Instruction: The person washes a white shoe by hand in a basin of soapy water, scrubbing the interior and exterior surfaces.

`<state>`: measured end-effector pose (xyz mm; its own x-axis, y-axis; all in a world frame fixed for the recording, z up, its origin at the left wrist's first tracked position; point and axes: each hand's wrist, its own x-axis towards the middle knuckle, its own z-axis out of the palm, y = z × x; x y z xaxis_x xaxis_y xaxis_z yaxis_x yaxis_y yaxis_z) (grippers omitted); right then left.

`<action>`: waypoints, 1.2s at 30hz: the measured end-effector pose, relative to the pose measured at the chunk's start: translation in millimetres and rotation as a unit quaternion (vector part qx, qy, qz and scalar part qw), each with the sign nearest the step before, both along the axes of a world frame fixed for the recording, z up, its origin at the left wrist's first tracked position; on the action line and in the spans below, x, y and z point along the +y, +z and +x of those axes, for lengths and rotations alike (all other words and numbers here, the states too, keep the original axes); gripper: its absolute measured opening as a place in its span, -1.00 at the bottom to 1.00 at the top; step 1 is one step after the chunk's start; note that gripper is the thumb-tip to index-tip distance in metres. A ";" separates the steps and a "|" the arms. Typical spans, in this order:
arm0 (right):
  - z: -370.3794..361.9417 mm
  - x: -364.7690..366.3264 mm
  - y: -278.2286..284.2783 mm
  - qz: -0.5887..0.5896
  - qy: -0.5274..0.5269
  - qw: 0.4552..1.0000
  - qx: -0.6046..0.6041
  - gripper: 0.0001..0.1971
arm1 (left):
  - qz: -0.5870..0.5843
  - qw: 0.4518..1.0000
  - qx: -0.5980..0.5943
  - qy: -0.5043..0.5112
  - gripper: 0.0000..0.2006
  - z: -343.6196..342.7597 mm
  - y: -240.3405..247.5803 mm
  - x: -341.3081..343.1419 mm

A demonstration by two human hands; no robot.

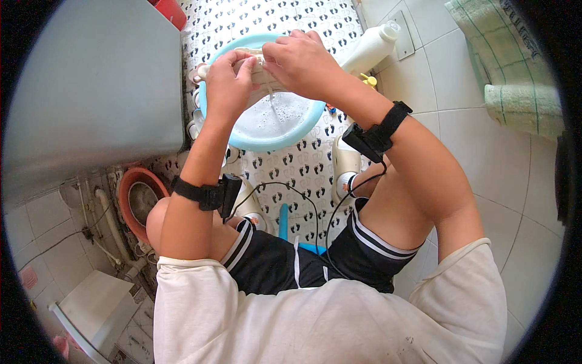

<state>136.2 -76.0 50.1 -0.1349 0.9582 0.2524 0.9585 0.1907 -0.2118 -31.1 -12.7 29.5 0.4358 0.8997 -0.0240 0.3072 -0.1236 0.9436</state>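
Above a light blue basin (262,144) of sudsy water (280,118), I hold up a wet, off-white cloth item (260,80) whose exact kind I cannot make out. My left hand (228,82) pinches it between thumb and fingers on the left. From the right, my right hand (301,65) closes on its upper edge, its fingertips partly hidden behind the knuckles. The two hands are close together. A thin strand or trickle hangs from the item toward the suds.
Right of the basin stands a white bottle (371,47), near a small yellow object (368,80). A grey appliance-like surface (91,79) fills the left side. Lower left are a reddish basin (138,197) and pipes (112,224). Towels (515,73) hang at the right wall.
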 end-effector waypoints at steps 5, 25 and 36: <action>0.1 -2.7 4.8 0.040 0.023 0.998 0.052 -0.90 | 0.183 0.977 0.108 -0.003 -0.79 -5.1 -7.0 8.2; 0.5 -1.0 1.6 0.007 0.013 1.000 -0.003 -0.80 | 0.013 0.999 -0.015 0.033 -0.80 4.0 2.3 -3.6; -2.3 -5.0 19.7 -0.066 0.050 0.995 0.054 -0.75 | 0.022 0.997 0.016 0.075 -0.79 -11.3 -16.2 21.9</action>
<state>134.0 -80.9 69.8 -0.2096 0.9671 0.1439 0.9066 0.2473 -0.3418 -42.4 9.3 13.3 0.2956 0.9553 0.0046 0.3546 -0.1142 0.9280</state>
